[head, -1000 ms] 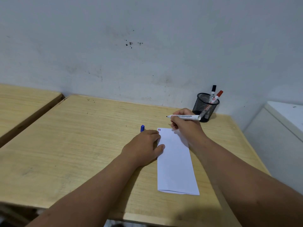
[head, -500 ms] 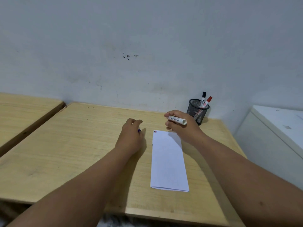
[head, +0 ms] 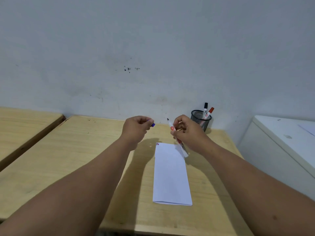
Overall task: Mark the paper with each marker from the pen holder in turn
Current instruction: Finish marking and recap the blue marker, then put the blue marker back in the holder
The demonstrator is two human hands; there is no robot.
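Note:
A folded white paper (head: pixel 171 174) lies on the wooden desk (head: pixel 85 159), with small coloured marks at its top left corner. Raised above the desk, my right hand (head: pixel 189 133) grips an uncapped white marker (head: pixel 172 128), tip pointing up and left. My left hand (head: pixel 136 128) is also raised and pinches the blue cap (head: pixel 153 124), a short gap left of the marker tip. A black mesh pen holder (head: pixel 201 120) stands at the back right by the wall, holding a black-capped marker (head: pixel 205 108) and a red-capped marker (head: pixel 209 112).
A second wooden desk (head: pixel 25 126) stands to the left across a narrow gap. A white cabinet (head: pixel 281 147) sits to the right of the desk. A grey wall rises directly behind.
My left hand picked the blue cap off the desk and lifted it. My right hand raised and turned the marker, tip now up and left, facing the cap. The paper stayed put.

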